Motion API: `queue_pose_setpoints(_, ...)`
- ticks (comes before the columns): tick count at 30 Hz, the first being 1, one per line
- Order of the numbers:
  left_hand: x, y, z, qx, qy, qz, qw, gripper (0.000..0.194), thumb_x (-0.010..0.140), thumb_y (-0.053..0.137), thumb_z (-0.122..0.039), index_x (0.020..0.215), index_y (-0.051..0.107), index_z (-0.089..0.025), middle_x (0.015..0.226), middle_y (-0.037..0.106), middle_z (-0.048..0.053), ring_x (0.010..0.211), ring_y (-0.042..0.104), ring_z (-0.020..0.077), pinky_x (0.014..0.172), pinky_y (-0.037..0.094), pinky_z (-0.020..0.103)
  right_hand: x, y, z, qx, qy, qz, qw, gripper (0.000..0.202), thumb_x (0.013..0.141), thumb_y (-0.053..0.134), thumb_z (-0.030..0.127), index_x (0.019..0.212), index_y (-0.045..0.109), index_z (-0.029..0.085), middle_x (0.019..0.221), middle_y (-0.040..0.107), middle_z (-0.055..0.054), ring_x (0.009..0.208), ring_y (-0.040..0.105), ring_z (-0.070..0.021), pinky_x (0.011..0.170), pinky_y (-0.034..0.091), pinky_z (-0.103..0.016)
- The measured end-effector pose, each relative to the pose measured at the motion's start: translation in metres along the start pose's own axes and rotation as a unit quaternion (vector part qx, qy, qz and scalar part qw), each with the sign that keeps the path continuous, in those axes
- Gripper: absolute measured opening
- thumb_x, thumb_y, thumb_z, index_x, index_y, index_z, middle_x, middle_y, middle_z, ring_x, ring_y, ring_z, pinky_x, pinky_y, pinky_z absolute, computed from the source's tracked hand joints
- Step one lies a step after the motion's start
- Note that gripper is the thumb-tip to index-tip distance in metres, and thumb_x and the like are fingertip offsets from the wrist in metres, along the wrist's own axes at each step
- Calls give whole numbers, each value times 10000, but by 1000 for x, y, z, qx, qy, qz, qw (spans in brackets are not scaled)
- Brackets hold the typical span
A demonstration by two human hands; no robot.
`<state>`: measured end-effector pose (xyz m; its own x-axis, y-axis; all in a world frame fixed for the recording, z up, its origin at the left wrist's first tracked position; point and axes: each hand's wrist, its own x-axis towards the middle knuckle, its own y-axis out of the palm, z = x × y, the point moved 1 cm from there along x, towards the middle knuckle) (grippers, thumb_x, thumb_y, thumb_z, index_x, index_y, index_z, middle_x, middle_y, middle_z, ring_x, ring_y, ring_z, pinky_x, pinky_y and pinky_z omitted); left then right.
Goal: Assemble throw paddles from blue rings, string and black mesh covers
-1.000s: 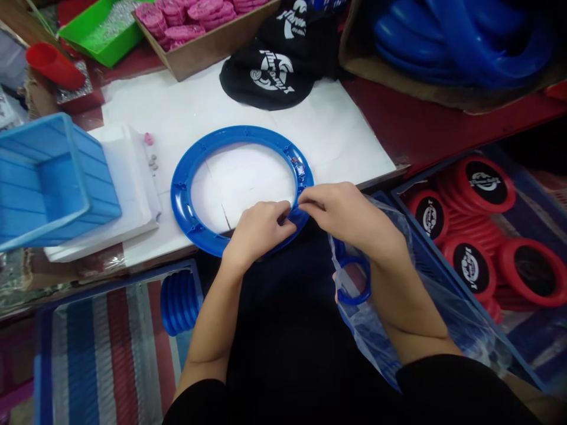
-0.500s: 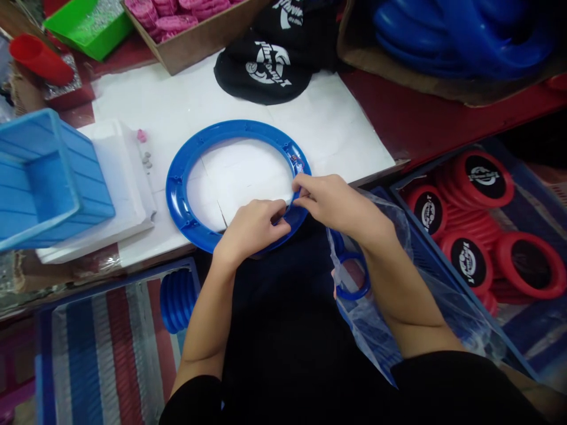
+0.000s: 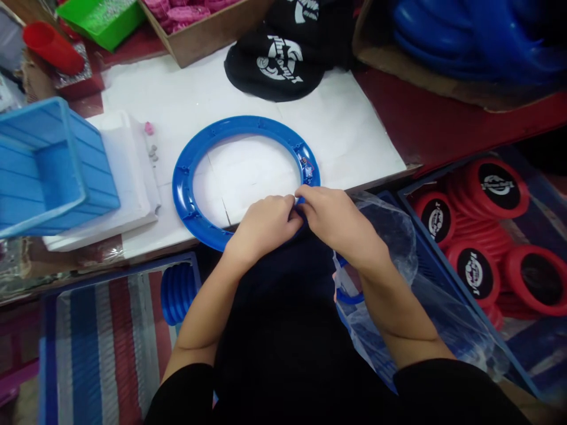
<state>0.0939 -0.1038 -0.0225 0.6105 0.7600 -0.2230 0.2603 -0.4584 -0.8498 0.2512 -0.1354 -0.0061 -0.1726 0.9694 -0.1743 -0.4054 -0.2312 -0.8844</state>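
A blue plastic ring [image 3: 183, 203] lies hollow side up on white sheets, its channel holding small posts. On its right side sits a small part with coloured marks [image 3: 308, 168]. My left hand [image 3: 268, 224] is closed in a pinch over the lower right of the ring. Right against it, my right hand [image 3: 339, 221] is closed too, its thumb and fingertips meeting those of the left. A tiny pale bit shows between the fingertips; what they hold is otherwise hidden.
Black printed fabric discs [image 3: 274, 68] lie behind the ring. To the left stands a blue bin [image 3: 95, 171]; a carton [image 3: 177, 47] of pink pieces, a green tray [image 3: 106, 29] and a red cup [image 3: 53, 47] are farther back. Red rings [image 3: 496, 189] fill a crate at right.
Both hands have drawn together, so their fingertips now meet at the ring's lower right. The right hand has moved down the rim. The whole view has shifted slightly.
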Motion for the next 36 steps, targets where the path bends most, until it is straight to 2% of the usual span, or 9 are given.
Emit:
queue_pose_setpoints(6,2,-1,5,7,16,29,999,282,1021,501,-309,1086,741,-177,943,775,128,837,717,268,734,487,347,11,-18,-18,57,-66,67,994,174,976,537,151,1019,694,215,890,721,-51,826,628,-213,742,410,-328)
queue_pose_setpoints(9,2,-2,6,8,23,26,999,266,1017,514,-307,1044,749,-183,917,767,119,832,707,257,728,479,336,16,-32,-25,38,-98,31,994,216,980,509,142,979,709,226,967,738,-70,920,630,-239,823,427,-352)
queue_pose_setpoints(13,2,-1,7,1,28,23,999,265,1004,516,-302,1007,753,-184,898,755,114,816,686,246,718,467,333,22,-41,-27,11,-70,-17,997,199,982,553,197,919,735,246,963,739,-97,995,628,-293,861,430,-398)
queue_pose_setpoints(19,1,1,9,-12,32,11,999,259,993,500,-302,975,737,-198,880,746,103,786,656,228,687,418,336,25,-27,-35,38,-56,-25,997,171,998,594,280,1026,757,237,954,732,-114,998,627,-307,850,440,-409)
queue_pose_setpoints(25,-1,1,13,-25,48,14,998,235,978,493,-285,859,682,-213,817,719,71,707,600,196,648,350,340,14,-14,-32,4,-67,-51,996,254,994,489,159,1101,712,215,1004,696,-124,987,628,-304,863,443,-419)
queue_pose_setpoints(30,-6,-8,16,-42,63,35,997,253,1005,511,-301,845,683,-209,806,727,54,708,620,192,679,397,334,8,-12,-27,-13,-57,-46,997,281,989,452,122,1114,692,197,980,668,-129,964,604,-309,841,440,-418)
queue_pose_setpoints(33,-5,-10,7,-49,59,17,997,283,1055,518,-376,942,707,-198,933,775,79,833,688,225,756,461,340,10,-11,-27,-10,-59,-43,997,278,985,451,110,1102,688,195,973,673,-124,962,604,-302,839,436,-406)
queue_pose_setpoints(36,1,-5,-10,-21,1,-26,999,273,1075,460,-272,1020,709,-174,1033,789,114,916,722,255,806,486,359,11,-10,-27,-5,-64,-55,996,266,973,461,101,1074,690,192,960,686,-120,935,613,-297,826,437,-400)
